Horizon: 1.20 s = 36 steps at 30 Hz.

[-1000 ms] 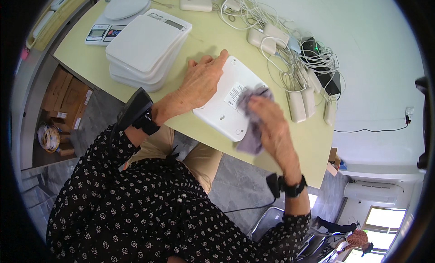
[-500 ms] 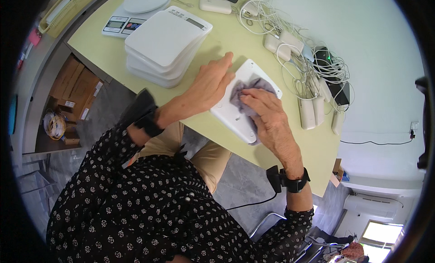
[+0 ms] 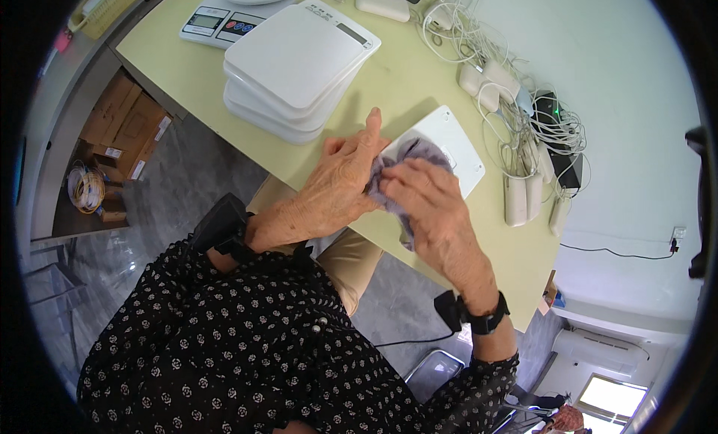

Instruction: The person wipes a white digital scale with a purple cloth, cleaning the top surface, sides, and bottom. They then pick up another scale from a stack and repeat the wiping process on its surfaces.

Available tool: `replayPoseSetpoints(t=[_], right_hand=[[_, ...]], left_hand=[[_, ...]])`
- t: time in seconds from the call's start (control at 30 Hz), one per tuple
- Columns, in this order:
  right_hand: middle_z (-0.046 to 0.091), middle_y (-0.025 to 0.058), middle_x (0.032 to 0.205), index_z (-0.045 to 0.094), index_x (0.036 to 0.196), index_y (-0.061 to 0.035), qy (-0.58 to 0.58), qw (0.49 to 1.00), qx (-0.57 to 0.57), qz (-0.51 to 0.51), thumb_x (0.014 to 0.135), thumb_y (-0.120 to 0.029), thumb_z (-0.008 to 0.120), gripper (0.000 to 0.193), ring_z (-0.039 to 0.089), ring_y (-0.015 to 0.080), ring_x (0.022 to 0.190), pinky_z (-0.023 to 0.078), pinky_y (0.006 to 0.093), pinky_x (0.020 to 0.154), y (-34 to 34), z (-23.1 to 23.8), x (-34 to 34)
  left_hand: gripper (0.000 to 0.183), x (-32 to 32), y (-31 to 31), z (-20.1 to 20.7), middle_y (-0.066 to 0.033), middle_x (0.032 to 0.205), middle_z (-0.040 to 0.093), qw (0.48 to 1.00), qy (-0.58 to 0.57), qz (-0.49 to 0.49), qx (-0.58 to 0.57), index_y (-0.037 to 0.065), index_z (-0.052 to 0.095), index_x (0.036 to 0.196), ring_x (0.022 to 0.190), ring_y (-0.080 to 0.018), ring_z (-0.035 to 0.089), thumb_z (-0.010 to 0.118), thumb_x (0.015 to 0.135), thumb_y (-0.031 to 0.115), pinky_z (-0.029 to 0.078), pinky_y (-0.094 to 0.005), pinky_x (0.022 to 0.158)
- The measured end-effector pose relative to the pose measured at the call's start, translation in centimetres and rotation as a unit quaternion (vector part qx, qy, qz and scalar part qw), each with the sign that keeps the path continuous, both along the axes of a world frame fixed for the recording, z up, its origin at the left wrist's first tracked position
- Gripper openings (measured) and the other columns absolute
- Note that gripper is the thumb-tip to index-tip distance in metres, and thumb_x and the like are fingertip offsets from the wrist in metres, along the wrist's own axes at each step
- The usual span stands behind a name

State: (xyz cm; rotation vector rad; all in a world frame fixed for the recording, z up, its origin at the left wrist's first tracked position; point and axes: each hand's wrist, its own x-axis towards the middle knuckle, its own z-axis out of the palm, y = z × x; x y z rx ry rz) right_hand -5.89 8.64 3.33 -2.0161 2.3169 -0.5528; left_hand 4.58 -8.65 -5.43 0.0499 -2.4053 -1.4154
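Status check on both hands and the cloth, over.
Right hand holding grey cloth against white device. Left hand at device's left side. Cloth covers part of device; cable tangle lies apart, to the right.

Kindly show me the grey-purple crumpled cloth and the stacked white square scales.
Grey-purple crumpled cloth (image 3: 420,149), head view: its upper folds.
Stacked white square scales (image 3: 295,56), head view: top scale's flat plate.

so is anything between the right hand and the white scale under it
Yes, the grey cloth: it lies bunched beneath the right hand, covering part of the scale. The left hand is by the scale's left edge, not visibly between them.
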Motion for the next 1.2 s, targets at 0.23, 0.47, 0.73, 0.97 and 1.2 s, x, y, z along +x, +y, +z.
replayPoseSetpoints(t=[0.23, 0.47, 0.73, 0.97, 1.2], right_hand=[[0.066, 0.0127, 0.126, 0.068, 0.116, -0.0007, 0.031, 0.996, -0.053, -0.064, 0.074, 0.010, 0.061, 0.044, 0.058, 0.0357, 0.119, 0.047, 0.0460, 0.100, -2.5, -0.1, -4.1], [0.064, 0.0112, 0.131, 0.067, 0.121, -0.0031, -0.017, 0.999, 0.028, 0.017, 0.072, 0.011, 0.065, 0.051, 0.056, 0.0361, 0.123, 0.043, 0.0457, 0.106, -0.5, 0.9, -0.9], [0.062, 0.0108, 0.131, 0.065, 0.124, -0.0021, -0.015, 0.999, -0.011, -0.034, 0.069, 0.003, 0.075, 0.056, 0.055, 0.0369, 0.118, 0.044, 0.0470, 0.099, -0.8, 0.0, -1.5], [0.061, 0.0089, 0.122, 0.067, 0.112, -0.0017, 0.107, 0.992, -0.059, 0.010, 0.069, -0.006, 0.073, 0.043, 0.057, 0.0332, 0.106, 0.048, 0.0439, 0.085, -1.5, -1.9, 0.2], [0.063, 0.0138, 0.110, 0.066, 0.100, 0.0017, 0.164, 0.977, -0.121, 0.057, 0.069, -0.007, 0.072, 0.032, 0.058, 0.0311, 0.098, 0.051, 0.0412, 0.079, -1.3, -3.3, 0.7]], left_hand=[[0.117, 0.2, 0.2, -0.2, -0.0281, 0.139, 0.060, 0.999, 0.040, 0.005, 0.003, -0.007, 0.001, 0.160, 0.138, -0.0377, 0.045, 0.083, 0.079, 0.011, 0.024, -0.0453, 0.116], [0.117, 0.6, 0.6, -0.1, -0.0273, 0.126, 0.068, 0.999, 0.010, 0.035, -0.006, -0.005, 0.003, 0.160, 0.135, -0.0361, 0.050, 0.084, 0.078, 0.010, 0.026, -0.0459, 0.115], [0.115, 0.3, 0.7, 0.1, -0.0227, 0.116, 0.072, 0.998, 0.034, 0.046, 0.002, -0.005, 0.005, 0.161, 0.134, -0.0330, 0.053, 0.083, 0.078, 0.007, 0.027, -0.0471, 0.113], [0.109, 0.3, 0.8, -0.4, -0.0137, 0.105, 0.065, 0.996, 0.056, 0.053, -0.034, -0.008, 0.004, 0.160, 0.114, -0.0302, 0.057, 0.076, 0.078, 0.000, 0.032, -0.0471, 0.105], [0.106, 0.2, 0.7, -0.5, -0.0119, 0.106, 0.063, 0.995, 0.065, 0.044, -0.058, -0.008, 0.006, 0.160, 0.107, -0.0301, 0.058, 0.072, 0.077, -0.004, 0.035, -0.0471, 0.100]])
